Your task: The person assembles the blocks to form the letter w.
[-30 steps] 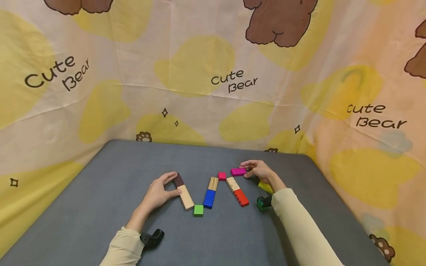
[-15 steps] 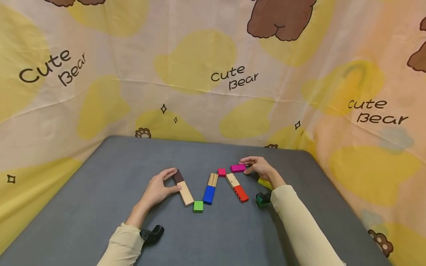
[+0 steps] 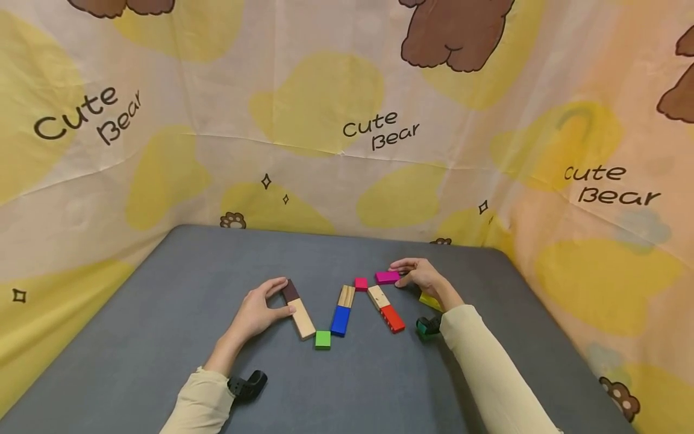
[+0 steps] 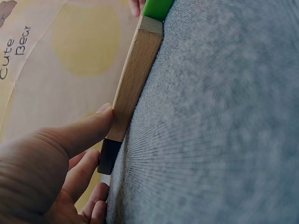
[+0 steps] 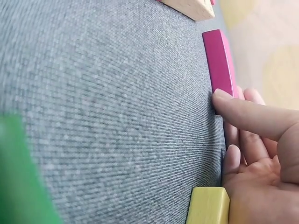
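Note:
On the grey table, wooden blocks form a zigzag. My left hand [image 3: 259,310] touches its left leg: the thumb [image 4: 100,122] lies against the side of a light wood block [image 3: 304,320], and a fingertip meets the end of a dark brown block [image 3: 291,290]. My right hand [image 3: 425,279] pinches the right end of a magenta block [image 5: 219,65], thumb on the near side, other fingers behind. A green square block [image 3: 322,340], a blue block [image 3: 340,321], a striped wood block [image 3: 347,296] and a pink square block [image 3: 361,284] continue the line.
A pale wood block [image 3: 378,296] and a red block [image 3: 393,318] make the right-hand leg. Under the right forearm lie a yellow block [image 5: 208,207] and a dark green block [image 5: 21,172], partly hidden. Printed cloth [image 3: 303,108] hangs behind the table.
The camera view shifts slightly up and down. Both hands stay in the same places at the blocks, and the blocks keep their arrangement.

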Demonstrator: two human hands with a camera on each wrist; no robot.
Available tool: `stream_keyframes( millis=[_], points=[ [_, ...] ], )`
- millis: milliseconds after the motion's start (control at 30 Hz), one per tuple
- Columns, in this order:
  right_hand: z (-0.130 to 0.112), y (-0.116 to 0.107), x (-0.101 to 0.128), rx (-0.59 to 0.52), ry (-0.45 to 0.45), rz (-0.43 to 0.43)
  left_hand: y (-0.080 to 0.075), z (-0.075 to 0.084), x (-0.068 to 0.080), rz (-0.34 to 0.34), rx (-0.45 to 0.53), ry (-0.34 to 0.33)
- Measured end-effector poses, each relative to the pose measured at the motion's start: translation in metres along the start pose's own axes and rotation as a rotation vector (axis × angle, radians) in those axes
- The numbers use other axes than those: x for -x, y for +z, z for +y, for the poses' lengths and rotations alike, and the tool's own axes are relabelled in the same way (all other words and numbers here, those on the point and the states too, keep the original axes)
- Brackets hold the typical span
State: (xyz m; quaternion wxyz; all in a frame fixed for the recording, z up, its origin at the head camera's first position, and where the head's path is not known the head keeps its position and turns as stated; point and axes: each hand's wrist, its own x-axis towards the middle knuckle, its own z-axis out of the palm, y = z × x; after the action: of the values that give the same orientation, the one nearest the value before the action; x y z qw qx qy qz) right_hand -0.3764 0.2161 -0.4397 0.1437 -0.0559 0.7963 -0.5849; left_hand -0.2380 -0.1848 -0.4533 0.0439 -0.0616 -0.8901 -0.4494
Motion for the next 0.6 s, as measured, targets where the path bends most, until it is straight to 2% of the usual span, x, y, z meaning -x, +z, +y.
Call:
stream_keyframes(
  millis=[167,333,600],
  points=[
    [-0.003,-0.001,0.007,0.082,-0.017,-0.016,0.001,0.002,0.002,0.007,0.005,-0.018],
    [-0.001,-0.009,0.015,0.171,-0.05,-0.093,0.003,0.004,0.003,0.006,0.006,-0.03],
    [-0.002,-0.021,0.021,0.204,-0.07,-0.178,0.002,0.008,0.006,0.007,0.001,-0.034]
  ],
)
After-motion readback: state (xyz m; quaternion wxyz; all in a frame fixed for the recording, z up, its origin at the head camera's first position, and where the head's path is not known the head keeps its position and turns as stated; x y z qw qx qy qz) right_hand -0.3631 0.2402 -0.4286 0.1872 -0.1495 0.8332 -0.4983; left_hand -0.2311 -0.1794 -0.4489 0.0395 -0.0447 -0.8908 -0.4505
